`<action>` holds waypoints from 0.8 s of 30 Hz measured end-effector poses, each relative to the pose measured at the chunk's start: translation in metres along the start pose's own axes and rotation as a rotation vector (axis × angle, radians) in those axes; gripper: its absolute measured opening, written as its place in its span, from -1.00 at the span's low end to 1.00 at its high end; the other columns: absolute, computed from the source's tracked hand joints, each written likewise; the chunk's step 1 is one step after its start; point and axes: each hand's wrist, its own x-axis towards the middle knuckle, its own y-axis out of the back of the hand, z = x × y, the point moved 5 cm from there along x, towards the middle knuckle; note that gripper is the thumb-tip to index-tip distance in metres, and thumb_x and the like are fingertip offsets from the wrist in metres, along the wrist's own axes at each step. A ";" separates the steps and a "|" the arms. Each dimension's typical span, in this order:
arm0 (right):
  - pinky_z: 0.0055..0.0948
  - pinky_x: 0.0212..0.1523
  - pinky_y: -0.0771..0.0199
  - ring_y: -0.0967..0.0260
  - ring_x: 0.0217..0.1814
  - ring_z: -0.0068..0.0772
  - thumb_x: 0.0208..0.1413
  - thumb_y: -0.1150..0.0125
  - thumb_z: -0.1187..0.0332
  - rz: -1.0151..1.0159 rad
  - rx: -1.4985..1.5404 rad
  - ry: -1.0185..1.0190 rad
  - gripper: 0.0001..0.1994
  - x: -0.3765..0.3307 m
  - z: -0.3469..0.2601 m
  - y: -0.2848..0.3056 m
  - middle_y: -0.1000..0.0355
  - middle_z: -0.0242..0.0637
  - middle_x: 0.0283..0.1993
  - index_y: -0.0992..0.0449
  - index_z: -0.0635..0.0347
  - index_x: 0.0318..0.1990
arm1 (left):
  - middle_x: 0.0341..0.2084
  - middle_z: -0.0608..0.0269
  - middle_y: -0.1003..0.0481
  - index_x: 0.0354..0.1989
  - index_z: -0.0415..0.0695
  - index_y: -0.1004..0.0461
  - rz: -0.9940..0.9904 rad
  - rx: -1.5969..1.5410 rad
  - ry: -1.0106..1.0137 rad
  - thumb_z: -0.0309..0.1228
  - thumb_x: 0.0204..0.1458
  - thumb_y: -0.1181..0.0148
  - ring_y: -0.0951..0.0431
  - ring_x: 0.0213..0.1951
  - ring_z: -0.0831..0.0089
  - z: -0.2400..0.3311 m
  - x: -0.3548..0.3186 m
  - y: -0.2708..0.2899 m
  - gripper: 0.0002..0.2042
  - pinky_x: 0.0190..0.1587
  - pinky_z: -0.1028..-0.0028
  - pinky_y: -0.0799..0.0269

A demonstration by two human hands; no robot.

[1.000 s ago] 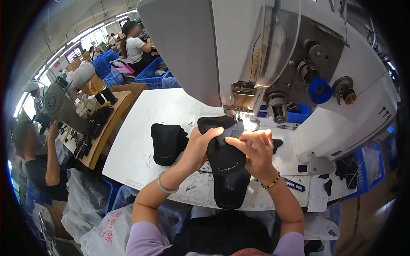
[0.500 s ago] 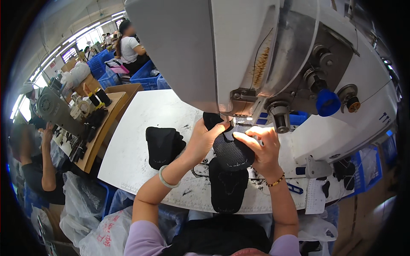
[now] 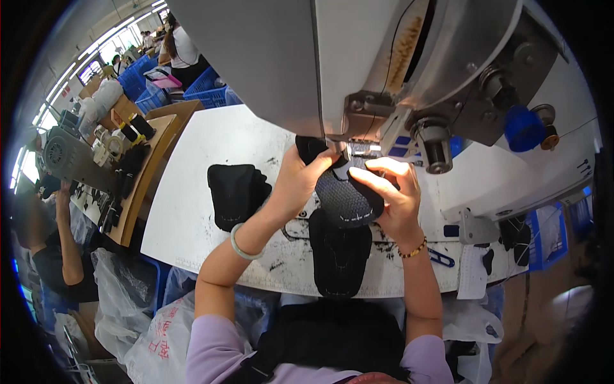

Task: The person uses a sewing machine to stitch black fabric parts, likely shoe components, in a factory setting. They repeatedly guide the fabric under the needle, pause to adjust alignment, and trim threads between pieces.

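Observation:
Under the head of a large white sewing machine [image 3: 262, 70] is a black mesh shoe upper [image 3: 345, 198] with white stitch marks along its near end. My left hand [image 3: 295, 182] grips its left side, thumb stretched toward the lit needle area. On its right side my right hand [image 3: 400, 198] holds the edge, with thumb and forefinger close to the opening in the middle. The needle tip itself is hard to make out. Another black upper piece [image 3: 340, 262] lies partly beneath, toward me. To the left rests a stack of black upper pieces [image 3: 233, 195].
A blue-handled tool [image 3: 441, 258] lies right of my right wrist. Dark lint dots the white table [image 3: 182, 211]. At left, a co-worker [image 3: 61, 256] sits by another sewing machine [image 3: 77, 160]. Blue crates [image 3: 137, 77] stand behind; plastic bags [image 3: 157, 339] hang below the table's front.
My view has shifted, so the machine head looks nearer and the table sits higher in the picture. Both hands stay on the shoe upper, with little visible change in grip.

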 end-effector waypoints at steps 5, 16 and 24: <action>-0.49 -0.21 -0.35 -0.32 -0.25 -0.42 -0.22 -0.23 0.58 0.050 0.111 -0.070 -0.61 -0.011 0.011 -0.003 -0.45 -0.43 -0.13 -0.61 -0.08 -0.17 | -0.23 0.16 -0.49 -0.15 -0.34 -0.39 -0.027 0.063 0.033 -0.63 0.08 0.02 -0.51 -0.16 0.48 0.008 -0.003 -0.003 -0.83 -0.04 0.53 -0.42; -0.50 -0.19 -0.43 -0.38 -0.21 -0.41 -0.23 -0.23 0.61 0.064 0.173 -0.099 -0.63 -0.012 0.012 -0.005 -0.44 -0.36 -0.12 -0.61 0.00 -0.20 | -0.27 0.14 -0.51 -0.18 -0.32 -0.42 -0.113 0.066 0.157 -0.58 0.10 0.00 -0.53 -0.21 0.48 0.004 0.004 0.005 -0.85 -0.11 0.52 -0.47; -0.51 -0.16 -0.47 -0.39 -0.17 -0.40 -0.23 -0.24 0.64 0.068 0.211 -0.103 -0.63 -0.011 0.009 -0.005 -0.41 -0.32 -0.11 -0.61 0.04 -0.19 | -0.28 0.15 -0.50 -0.17 -0.31 -0.42 -0.106 0.018 0.132 -0.59 0.11 0.01 -0.53 -0.21 0.48 0.001 0.004 0.005 -0.85 -0.10 0.52 -0.48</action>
